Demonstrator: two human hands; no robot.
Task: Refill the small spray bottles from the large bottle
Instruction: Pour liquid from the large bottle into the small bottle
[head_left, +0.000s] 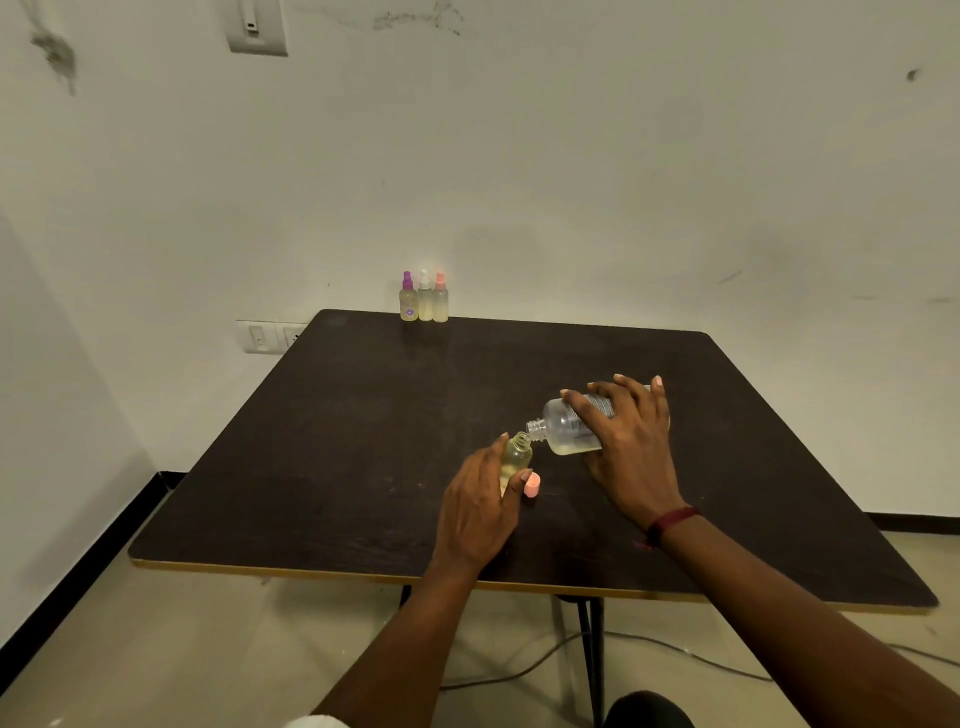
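Observation:
My right hand (626, 441) grips the large clear bottle (563, 428), tipped on its side with its open neck pointing left toward a small bottle's mouth. A little pale yellow liquid lies in the large bottle's lower side. My left hand (480, 506) holds the small open spray bottle (517, 454), tilted slightly, holding yellowish liquid. A pink cap (532, 486) lies on the table just right of my left thumb. Three small spray bottles (424, 299) with purple, white and pink tops stand together at the table's far edge.
The dark square table (363, 441) stands against a white wall. A cable runs across the floor under the table, by its metal leg (592, 654). Wall sockets (267, 336) sit left of the table's far corner.

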